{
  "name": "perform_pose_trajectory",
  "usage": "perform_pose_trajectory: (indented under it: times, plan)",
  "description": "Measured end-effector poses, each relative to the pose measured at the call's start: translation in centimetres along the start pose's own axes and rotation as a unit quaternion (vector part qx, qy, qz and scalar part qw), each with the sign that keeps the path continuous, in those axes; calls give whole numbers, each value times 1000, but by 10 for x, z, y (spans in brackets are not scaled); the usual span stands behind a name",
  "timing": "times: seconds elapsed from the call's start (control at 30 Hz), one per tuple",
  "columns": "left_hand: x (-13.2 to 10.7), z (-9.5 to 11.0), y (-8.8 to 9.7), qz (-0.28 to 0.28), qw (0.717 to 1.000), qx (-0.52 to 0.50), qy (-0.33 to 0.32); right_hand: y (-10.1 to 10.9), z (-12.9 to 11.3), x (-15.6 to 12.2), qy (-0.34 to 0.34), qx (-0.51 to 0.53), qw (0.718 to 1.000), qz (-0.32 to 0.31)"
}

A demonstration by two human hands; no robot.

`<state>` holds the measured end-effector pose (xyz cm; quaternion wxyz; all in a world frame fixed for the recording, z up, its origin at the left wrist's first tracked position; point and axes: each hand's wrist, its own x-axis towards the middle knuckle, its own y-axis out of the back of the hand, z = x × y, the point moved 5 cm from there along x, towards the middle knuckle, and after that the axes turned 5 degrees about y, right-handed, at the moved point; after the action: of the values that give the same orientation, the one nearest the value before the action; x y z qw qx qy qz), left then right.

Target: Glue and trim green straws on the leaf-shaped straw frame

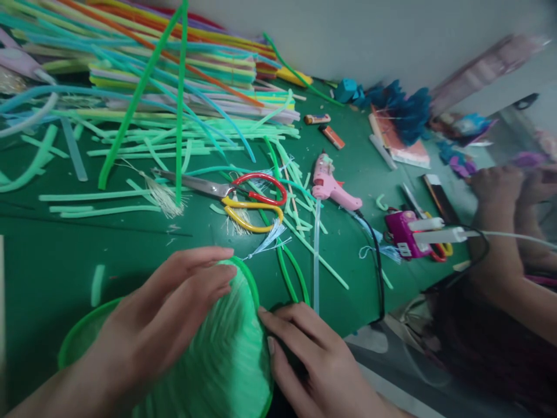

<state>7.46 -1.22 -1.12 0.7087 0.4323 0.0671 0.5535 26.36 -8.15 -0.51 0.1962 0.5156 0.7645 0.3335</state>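
Note:
A pale-green, ribbed piece with a bright-green pipe-cleaner rim (217,348) is at the bottom of the view, with a second rounded lobe to the left. My left hand (169,316) lies across it, fingers stretched out to its upper edge; the thumb is hidden. At the right edge, my right hand (313,354) has its thumb and forefinger closed on the rim. A loose bright-green pipe cleaner (285,270) runs down behind the right fingers. Just beyond the hands lie scissors (226,191) with one red and one yellow handle loop.
Bundled pipe cleaners (174,81) fill the back left. A pink glue gun (333,183) with a glue stick and black cable lies right of the scissors. Farther right are a purple power block (404,232), blue feathers (409,110) and another person's arms (496,232).

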Motion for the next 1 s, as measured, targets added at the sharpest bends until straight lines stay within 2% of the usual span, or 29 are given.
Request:
perform_pose_trajectory:
  times: [0.23,0.43,0.77,0.87,1.0]
  plan:
    - [5,5,10,37,995,73,49,0,0,0,-2,-7,1000,-1]
    - [8,-4,18,55,991,59,103,0,1,0,-2,-19,1000,2]
    - [11,-3,6,26,999,25,40,8,2,0,-1,-25,999,27]
    - [10,-2,5,37,998,25,33,6,0,1,-1,-15,1000,26]
    - [8,-3,3,22,999,8,40,3,-1,1,-5,2,1000,19]
